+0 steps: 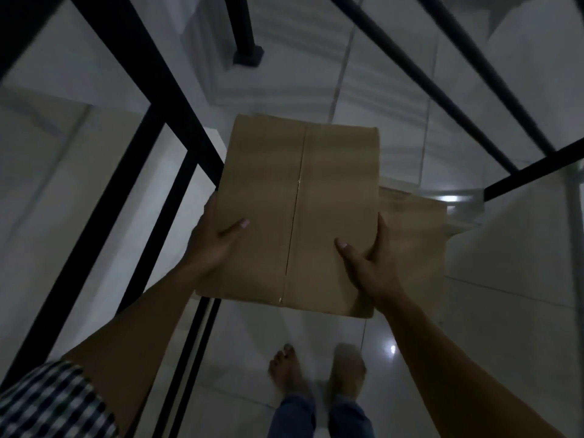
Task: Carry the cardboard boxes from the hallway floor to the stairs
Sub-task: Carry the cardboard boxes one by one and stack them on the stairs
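With both thumbs lying flat on top and the other fingers wrapped out of sight around the side edges, the grip is a two-sided clamp. Left hand [218,238] on the left edge, right hand [366,263] on the right edge, both near the end closest to the body. Hands closed on the box, not spread free.

Cardboard box [297,210]: flat top, taped seam down the middle, held level in the air at about waist height, well clear of the floor [442,358]. Far end reaches out past the hands, so the weight sits forward of the grip.

Second box [417,235] lies lower and to the right, partly hidden by the carried one; seems to rest at a step edge, hard to be sure in this dim light.

Black railing [177,128] close on the left, another rail upper right. Bare feet below, tile glossy.

Judgement: carry in progress, near the stairs. To do it well, keep the box level, slide hands further forward if the far end dips, steer clear of the left railing, step slowly on the slick tile, set down beside the second box.
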The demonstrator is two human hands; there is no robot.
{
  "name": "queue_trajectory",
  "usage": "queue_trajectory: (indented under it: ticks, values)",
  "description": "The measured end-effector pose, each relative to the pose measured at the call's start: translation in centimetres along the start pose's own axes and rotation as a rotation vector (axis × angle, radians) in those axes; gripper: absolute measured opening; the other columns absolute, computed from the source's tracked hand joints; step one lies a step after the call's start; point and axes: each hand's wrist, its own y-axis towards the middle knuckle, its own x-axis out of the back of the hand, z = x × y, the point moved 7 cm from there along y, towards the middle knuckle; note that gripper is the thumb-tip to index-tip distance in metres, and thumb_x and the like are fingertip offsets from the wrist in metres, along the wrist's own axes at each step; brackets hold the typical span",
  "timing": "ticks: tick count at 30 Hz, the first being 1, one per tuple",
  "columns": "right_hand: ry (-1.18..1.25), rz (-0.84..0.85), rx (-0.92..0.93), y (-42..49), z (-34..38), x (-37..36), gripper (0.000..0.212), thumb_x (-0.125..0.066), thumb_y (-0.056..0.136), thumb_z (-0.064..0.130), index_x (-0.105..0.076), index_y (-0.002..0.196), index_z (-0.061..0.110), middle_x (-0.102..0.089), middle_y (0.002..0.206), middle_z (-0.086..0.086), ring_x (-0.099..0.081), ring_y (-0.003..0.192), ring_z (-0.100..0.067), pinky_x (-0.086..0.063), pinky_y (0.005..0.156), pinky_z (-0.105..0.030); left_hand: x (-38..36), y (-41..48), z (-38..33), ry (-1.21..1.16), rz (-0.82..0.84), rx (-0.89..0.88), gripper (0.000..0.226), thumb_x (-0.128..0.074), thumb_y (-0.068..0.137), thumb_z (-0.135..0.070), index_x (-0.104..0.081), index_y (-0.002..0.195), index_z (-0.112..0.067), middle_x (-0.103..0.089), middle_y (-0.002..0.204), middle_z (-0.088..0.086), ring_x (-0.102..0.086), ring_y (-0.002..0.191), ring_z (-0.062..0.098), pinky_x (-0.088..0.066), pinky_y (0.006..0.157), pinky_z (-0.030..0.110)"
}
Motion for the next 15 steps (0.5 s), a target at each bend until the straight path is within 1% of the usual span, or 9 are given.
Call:
queue_trajectory:
  ticks: [3,5,6,8,10,11,12,13,15]
  values:
    - [0.019,-0.014,-0.004,0.4,-0.2,-0.4,0.094,-0.080,0.078,0.056,-0.024,0.152,0.043,-0.050,0.146,0.010,-0.054,0.129,-0.013,-0.050,0.104,-0.050,0.3,0.8,0.3,0.017,0.003,-0.003,0.090,-0.064,0.085,-0.059,-0.011,0.155,-0.041,-0.041,0.140,-0.017,-0.045,0.119,0.008,-0.035,0.100,0.029]
    - [0.020,-0.028,-0.017,0.2,-0.3,-0.5,0.094,-0.080,0.078,0.057,-0.024,0.152,0.045,-0.050,0.146,0.011,-0.054,0.128,-0.012,-0.051,0.103,-0.051,0.5,0.5,0.5,0.068,-0.039,-0.011,0.090,-0.063,0.084,-0.064,-0.011,0.155,-0.041,-0.041,0.145,-0.012,-0.046,0.124,0.013,-0.036,0.102,0.032]
    - [0.022,-0.036,-0.020,0.2,-0.3,-0.5,0.095,-0.081,0.077,0.057,-0.024,0.153,0.044,-0.051,0.146,0.011,-0.055,0.128,-0.012,-0.051,0.103,-0.051,0.6,0.2,0.6,0.118,-0.092,-0.022,0.089,-0.062,0.085,-0.065,-0.013,0.156,-0.039,-0.041,0.146,-0.006,-0.047,0.126,0.016,-0.037,0.101,0.033]
    - [0.029,-0.049,-0.017,0.1,-0.1,-0.8,0.095,-0.082,0.076,0.055,-0.027,0.153,0.043,-0.052,0.146,0.011,-0.055,0.128,-0.011,-0.051,0.103,-0.051,0.8,-0.7,0.3,0.262,-0.237,-0.063,0.082,-0.058,0.091,-0.057,-0.020,0.156,-0.025,-0.037,0.147,0.005,-0.045,0.128,0.025,-0.040,0.098,0.037]
    - [0.037,-0.047,-0.019,0.1,0.5,-1.5,0.093,-0.082,0.076,0.054,-0.027,0.150,0.046,-0.052,0.145,0.011,-0.055,0.128,-0.010,-0.051,0.104,-0.050,0.5,-1.2,-0.4,0.407,-0.326,-0.137,0.069,-0.051,0.098,-0.046,-0.030,0.153,-0.009,-0.033,0.149,0.015,-0.040,0.131,0.035,-0.041,0.102,0.049]
    - [0.040,-0.045,-0.020,0.0,0.7,-2.0,0.092,-0.082,0.077,0.053,-0.026,0.150,0.048,-0.052,0.145,0.012,-0.055,0.127,-0.010,-0.050,0.104,-0.049,0.2,-1.2,-0.7,0.448,-0.341,-0.153,0.066,-0.045,0.101,-0.043,-0.032,0.151,-0.003,-0.030,0.152,0.020,-0.035,0.134,0.039,-0.036,0.108,0.054]
    - [0.045,-0.043,-0.014,0.0,0.9,-2.5,0.090,-0.082,0.078,0.052,-0.026,0.148,0.051,-0.052,0.144,0.012,-0.055,0.127,-0.010,-0.051,0.104,-0.048,0.0,-1.0,-0.7,0.483,-0.343,-0.159,0.067,-0.040,0.101,-0.043,-0.033,0.150,0.001,-0.027,0.155,0.023,-0.030,0.139,0.042,-0.027,0.114,0.056]
    - [0.045,-0.046,-0.014,0.0,1.2,-2.9,0.088,-0.082,0.079,0.050,-0.025,0.146,0.054,-0.053,0.144,0.012,-0.056,0.126,-0.010,-0.051,0.104,-0.047,-0.2,-0.7,-0.6,0.526,-0.335,-0.181,0.069,-0.036,0.100,-0.045,-0.033,0.149,0.003,-0.024,0.157,0.025,-0.025,0.142,0.044,-0.019,0.117,0.055]
    - [0.049,-0.059,-0.013,0.1,1.5,-3.4,0.087,-0.081,0.077,0.052,-0.025,0.143,0.057,-0.053,0.142,0.012,-0.056,0.125,-0.011,-0.051,0.103,-0.045,-0.7,-0.2,-0.4,0.625,-0.308,-0.237,0.074,-0.031,0.099,-0.049,-0.032,0.149,0.005,-0.024,0.158,0.026,-0.018,0.146,0.045,-0.011,0.119,0.055]
